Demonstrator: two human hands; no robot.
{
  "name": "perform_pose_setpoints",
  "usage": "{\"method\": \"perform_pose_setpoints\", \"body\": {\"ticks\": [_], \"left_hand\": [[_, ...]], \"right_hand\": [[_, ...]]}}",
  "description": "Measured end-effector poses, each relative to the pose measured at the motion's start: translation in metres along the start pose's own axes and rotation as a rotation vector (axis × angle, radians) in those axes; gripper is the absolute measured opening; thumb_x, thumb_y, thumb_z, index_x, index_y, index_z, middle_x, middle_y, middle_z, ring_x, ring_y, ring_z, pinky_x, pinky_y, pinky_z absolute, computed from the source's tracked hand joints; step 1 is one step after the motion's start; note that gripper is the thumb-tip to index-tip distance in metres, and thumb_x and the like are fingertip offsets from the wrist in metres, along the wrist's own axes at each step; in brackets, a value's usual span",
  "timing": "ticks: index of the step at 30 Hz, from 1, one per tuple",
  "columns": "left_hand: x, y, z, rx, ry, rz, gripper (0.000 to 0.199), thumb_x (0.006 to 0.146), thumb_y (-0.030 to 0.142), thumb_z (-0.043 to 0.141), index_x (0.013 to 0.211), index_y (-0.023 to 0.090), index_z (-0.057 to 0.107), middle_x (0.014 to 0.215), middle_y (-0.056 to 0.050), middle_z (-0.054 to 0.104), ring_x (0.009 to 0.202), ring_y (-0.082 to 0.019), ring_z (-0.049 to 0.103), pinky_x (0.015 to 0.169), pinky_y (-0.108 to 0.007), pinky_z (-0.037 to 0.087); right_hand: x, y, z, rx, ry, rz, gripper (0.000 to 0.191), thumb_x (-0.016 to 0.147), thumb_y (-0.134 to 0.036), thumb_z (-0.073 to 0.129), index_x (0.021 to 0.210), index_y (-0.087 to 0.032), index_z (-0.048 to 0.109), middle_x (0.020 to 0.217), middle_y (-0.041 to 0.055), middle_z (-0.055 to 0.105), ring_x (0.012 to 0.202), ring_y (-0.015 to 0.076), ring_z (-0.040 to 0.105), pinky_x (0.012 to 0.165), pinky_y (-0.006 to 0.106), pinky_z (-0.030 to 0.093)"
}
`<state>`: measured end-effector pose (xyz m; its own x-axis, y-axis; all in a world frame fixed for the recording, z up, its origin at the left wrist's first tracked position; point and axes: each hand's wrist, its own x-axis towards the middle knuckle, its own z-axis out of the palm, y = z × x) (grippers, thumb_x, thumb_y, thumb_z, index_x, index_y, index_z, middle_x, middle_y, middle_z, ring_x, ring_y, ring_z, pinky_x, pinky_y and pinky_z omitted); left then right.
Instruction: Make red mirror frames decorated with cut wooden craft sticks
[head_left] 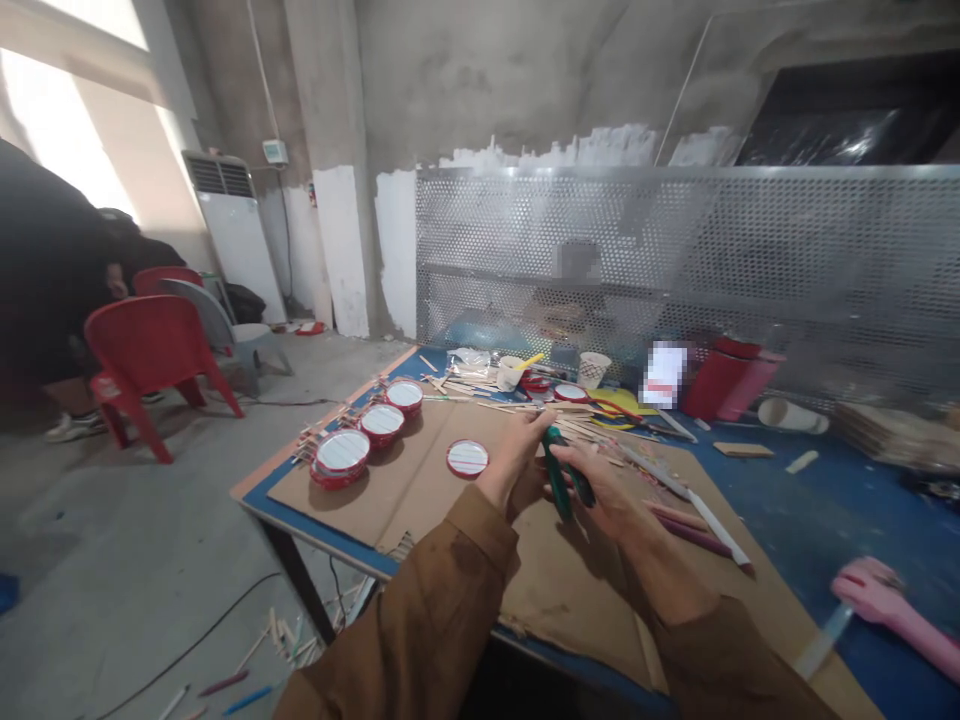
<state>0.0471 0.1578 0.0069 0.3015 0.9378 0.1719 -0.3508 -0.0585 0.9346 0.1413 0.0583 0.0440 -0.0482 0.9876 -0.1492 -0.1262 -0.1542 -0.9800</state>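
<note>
My right hand (600,490) is closed around green-handled pliers (556,480), held over the middle of the cardboard sheet (420,480). Right beside the tool's head, my left hand (519,450) has its fingers pinched together; whatever they grip is too small to make out. To the left of my hands lies a round red-rimmed piece with a white face (467,458). Farther left, along the cardboard's edge, stand three thicker red-rimmed rounds (340,453) with white faces, which look like small drums.
Thin wooden sticks (585,430), paper cups (594,370) and a phone (664,375) are spread along the back. Pencils (694,530) lie right of my hands, a pink-handled tool (892,600) farther right. A perforated metal panel (675,250) stands behind. Red chairs (157,350) and people are at left.
</note>
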Motion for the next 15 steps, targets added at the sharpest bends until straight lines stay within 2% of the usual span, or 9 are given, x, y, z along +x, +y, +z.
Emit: {"method": "perform_pose_setpoints", "body": {"ticks": [3, 7, 10, 15], "left_hand": [[0.0, 0.002, 0.001, 0.108, 0.008, 0.089, 0.041, 0.068, 0.054, 0.065, 0.067, 0.014, 0.058, 0.061, 0.002, 0.05, 0.056, -0.008, 0.043, 0.054, -0.021, 0.035], [-0.001, 0.007, 0.003, 0.174, -0.019, 0.09, 0.045, 0.068, 0.058, 0.062, 0.065, 0.014, 0.054, 0.058, 0.004, 0.045, 0.055, -0.007, 0.039, 0.052, -0.021, 0.031], [-0.002, 0.013, 0.003, 0.229, -0.012, 0.095, 0.046, 0.068, 0.059, 0.062, 0.06, 0.016, 0.048, 0.054, 0.005, 0.039, 0.052, -0.007, 0.034, 0.049, -0.022, 0.028], [-0.007, 0.023, 0.002, 0.316, -0.084, 0.057, 0.046, 0.072, 0.059, 0.059, 0.058, 0.017, 0.047, 0.05, 0.005, 0.039, 0.046, -0.007, 0.034, 0.045, -0.023, 0.026]], "right_hand": [[-0.001, 0.001, -0.001, -0.043, -0.027, 0.047, 0.02, 0.067, -0.034, 0.069, 0.082, -0.024, 0.058, 0.072, 0.0008, 0.066, 0.066, 0.0174, 0.063, 0.061, 0.029, 0.052], [-0.002, 0.003, -0.001, -0.129, -0.041, 0.037, 0.019, 0.066, -0.036, 0.067, 0.072, -0.022, 0.057, 0.065, 0.0006, 0.063, 0.062, 0.0162, 0.058, 0.06, 0.028, 0.047], [-0.003, 0.004, 0.002, -0.151, 0.01, -0.01, 0.019, 0.063, -0.035, 0.065, 0.07, -0.021, 0.054, 0.059, -0.0013, 0.058, 0.057, 0.0145, 0.054, 0.055, 0.026, 0.042], [0.002, 0.013, 0.006, -0.191, 0.113, -0.069, 0.02, 0.061, -0.034, 0.061, 0.072, -0.021, 0.053, 0.057, -0.0019, 0.056, 0.056, 0.015, 0.052, 0.052, 0.026, 0.038]]}}
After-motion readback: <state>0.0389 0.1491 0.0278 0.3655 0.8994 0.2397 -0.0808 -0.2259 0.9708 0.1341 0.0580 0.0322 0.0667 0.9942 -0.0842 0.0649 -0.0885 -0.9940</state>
